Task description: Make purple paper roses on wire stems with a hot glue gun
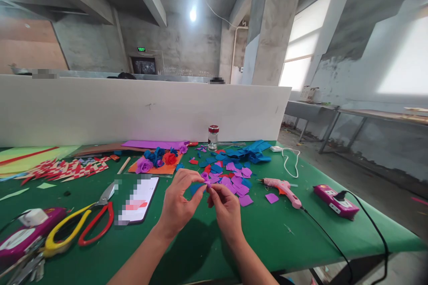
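Note:
Above the middle of the green table (267, 236), my left hand (181, 202) pinches a small purple paper flower (206, 179) between thumb and fingers. My right hand (226, 211) is closed on the lower edge of the same flower, its fingertips close to the left thumb. Just beyond the hands lie loose purple paper petals (238, 182), mixed with blue and red pieces. A pink glue gun (282, 188) rests to the right of the petals. Finished purple, blue and red paper flowers (157, 160) sit on an orange sheet to the left.
Scissors (96, 213) and a phone (142, 200) lie left of my hands. Purple power strips stand at the far left and right (336, 200), with a cord at the table's right edge. A jar (213, 138) stands before the white partition (143, 111).

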`<state>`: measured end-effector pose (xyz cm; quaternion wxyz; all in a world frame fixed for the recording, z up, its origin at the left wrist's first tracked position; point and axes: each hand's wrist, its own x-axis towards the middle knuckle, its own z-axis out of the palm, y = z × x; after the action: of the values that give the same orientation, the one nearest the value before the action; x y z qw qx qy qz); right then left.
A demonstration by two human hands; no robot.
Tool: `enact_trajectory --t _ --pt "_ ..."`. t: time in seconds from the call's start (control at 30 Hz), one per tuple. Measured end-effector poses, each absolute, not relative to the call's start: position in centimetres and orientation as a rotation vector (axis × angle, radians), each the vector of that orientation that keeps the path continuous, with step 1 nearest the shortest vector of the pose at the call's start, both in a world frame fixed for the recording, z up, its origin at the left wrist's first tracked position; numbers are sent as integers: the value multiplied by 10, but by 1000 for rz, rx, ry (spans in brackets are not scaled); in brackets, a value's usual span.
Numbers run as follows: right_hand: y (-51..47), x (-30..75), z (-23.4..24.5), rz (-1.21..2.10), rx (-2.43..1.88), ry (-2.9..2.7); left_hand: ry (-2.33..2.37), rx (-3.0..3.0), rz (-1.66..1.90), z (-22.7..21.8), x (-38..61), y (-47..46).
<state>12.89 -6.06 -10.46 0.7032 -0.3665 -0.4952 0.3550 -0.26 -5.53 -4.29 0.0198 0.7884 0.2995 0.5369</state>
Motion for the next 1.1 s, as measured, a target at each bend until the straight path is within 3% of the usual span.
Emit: enact_trajectory --t 0.5,0.67,0.93,1.1 --pt "-60 130 -105 783 -823 -1126 815 2630 1743 -39 -4 -57" --pt "-60 135 -102 943 -704 -1114 951 2340 1793 -40 -7 -56" --pt "-65 138 -106 1373 -547 -1099 674 2047 1255 -35 -10 -55" --pt "-64 135 -111 1395 -522 -1095 654 2055 1246 -38 -7 -61"
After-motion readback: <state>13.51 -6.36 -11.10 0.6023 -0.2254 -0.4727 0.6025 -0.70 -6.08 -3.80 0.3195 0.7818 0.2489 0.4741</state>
